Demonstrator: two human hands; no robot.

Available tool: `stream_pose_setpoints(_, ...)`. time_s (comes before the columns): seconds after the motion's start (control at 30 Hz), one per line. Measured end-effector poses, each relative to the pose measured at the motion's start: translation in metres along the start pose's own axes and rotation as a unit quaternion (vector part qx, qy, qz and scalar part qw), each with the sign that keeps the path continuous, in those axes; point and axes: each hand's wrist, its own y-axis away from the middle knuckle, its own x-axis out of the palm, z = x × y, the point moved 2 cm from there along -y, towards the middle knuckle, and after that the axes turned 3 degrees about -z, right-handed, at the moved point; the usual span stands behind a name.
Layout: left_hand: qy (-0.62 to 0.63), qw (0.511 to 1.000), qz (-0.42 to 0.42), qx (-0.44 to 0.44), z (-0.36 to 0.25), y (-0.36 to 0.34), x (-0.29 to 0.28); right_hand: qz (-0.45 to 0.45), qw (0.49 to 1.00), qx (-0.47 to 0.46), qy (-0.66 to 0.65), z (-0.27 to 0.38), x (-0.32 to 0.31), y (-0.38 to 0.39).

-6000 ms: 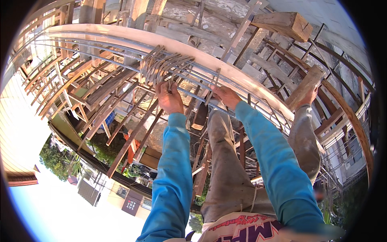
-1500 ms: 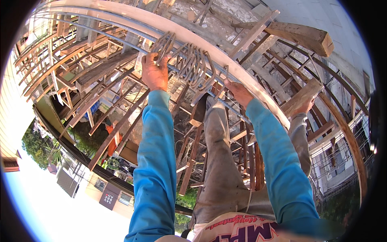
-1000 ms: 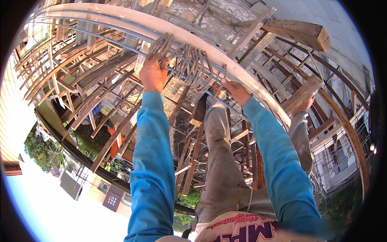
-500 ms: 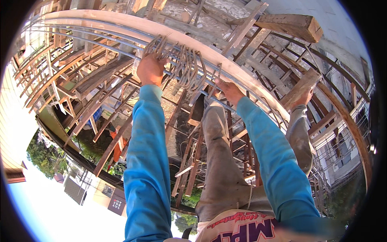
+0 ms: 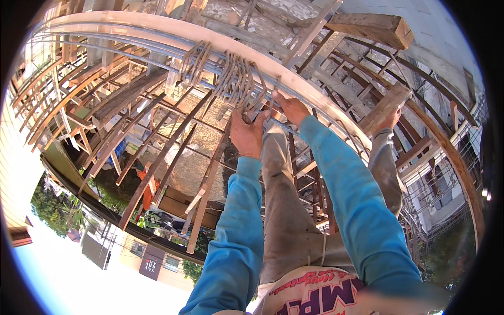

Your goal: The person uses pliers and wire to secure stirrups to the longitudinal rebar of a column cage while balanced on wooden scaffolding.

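Note:
Bent steel rebar stirrups (image 5: 239, 79) hang in a bunch around long ribbed steel bars (image 5: 142, 39). A smaller group of stirrups (image 5: 195, 62) sits apart on the left. My left hand (image 5: 247, 135) is at the lower ends of the bunch's right side, thumb and fingers closing on a stirrup there. Just to its right, my right hand (image 5: 292, 109) pinches a single stirrup (image 5: 277, 84) standing apart from the bunch. The fingertips of both hands partly hide the metal they grip.
A long pale formwork board (image 5: 157, 23) runs behind the bars. Below is a lattice of wooden props (image 5: 163, 152) with open gaps. A thick timber (image 5: 370, 29) juts out at the upper right. My foot rests by a wooden block (image 5: 386, 107); my other leg (image 5: 278, 173) extends under the bars.
My left hand has left the left group of stirrups and moved right and down, beside my right hand. The stirrups on the left now stand apart from the bunch. My right hand shifted slightly.

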Motion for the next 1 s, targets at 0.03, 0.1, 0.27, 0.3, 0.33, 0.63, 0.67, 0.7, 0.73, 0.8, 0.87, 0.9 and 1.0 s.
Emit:
stream_pose_setpoints(0.03,-0.021,0.996,-0.054,0.062,-0.001,-0.010,0.005,0.011,1.000,-0.001,-0.024,0.004,0.000,0.000)
stream_pose_setpoints(0.1,-0.050,0.991,-0.066,0.105,-0.003,-0.020,0.009,0.016,1.000,-0.003,-0.018,0.005,-0.001,0.000)
stream_pose_setpoints(0.27,-0.091,0.978,-0.116,0.147,0.002,-0.055,0.001,-0.010,1.000,-0.004,-0.026,-0.010,0.002,-0.011)
stream_pose_setpoints(0.3,-0.064,0.973,-0.155,0.155,-0.001,-0.066,-0.009,-0.009,1.000,-0.005,-0.026,-0.010,0.003,-0.011)
stream_pose_setpoints(0.33,-0.037,0.966,-0.195,0.164,-0.001,-0.078,-0.018,-0.002,1.000,-0.012,-0.020,-0.008,0.003,-0.011)
stream_pose_setpoints(0.63,-0.088,0.971,-0.138,0.177,-0.004,-0.099,-0.045,0.012,0.999,-0.028,-0.015,-0.004,0.000,-0.011)
stream_pose_setpoints(0.67,-0.064,0.968,-0.149,0.192,-0.006,-0.092,-0.050,0.028,0.999,-0.024,-0.006,-0.002,0.000,-0.011)
stream_pose_setpoints(0.7,-0.063,0.968,-0.147,0.192,-0.010,-0.080,-0.055,0.027,0.999,-0.022,-0.006,-0.004,0.001,-0.012)
stream_pose_setpoints(0.73,0.071,0.980,-0.115,0.145,-0.012,-0.065,-0.059,0.007,1.000,-0.020,-0.021,-0.009,0.001,-0.014)
stream_pose_setpoints(0.8,0.232,0.969,-0.066,0.063,-0.023,-0.026,-0.074,-0.013,0.999,-0.016,-0.036,-0.013,0.000,-0.015)
stream_pose_setpoints(0.87,0.252,0.968,-0.005,0.019,-0.014,0.015,-0.089,0.006,0.999,0.003,-0.048,-0.007,-0.001,-0.010)
stream_pose_setpoints(0.9,0.245,0.969,0.038,0.005,0.001,0.028,-0.092,0.007,0.999,0.002,-0.049,-0.004,-0.002,-0.008)
stream_pose_setpoints(1.0,0.160,0.985,0.063,0.026,0.007,0.056,-0.072,0.022,0.999,-0.010,-0.031,0.003,-0.009,-0.005)
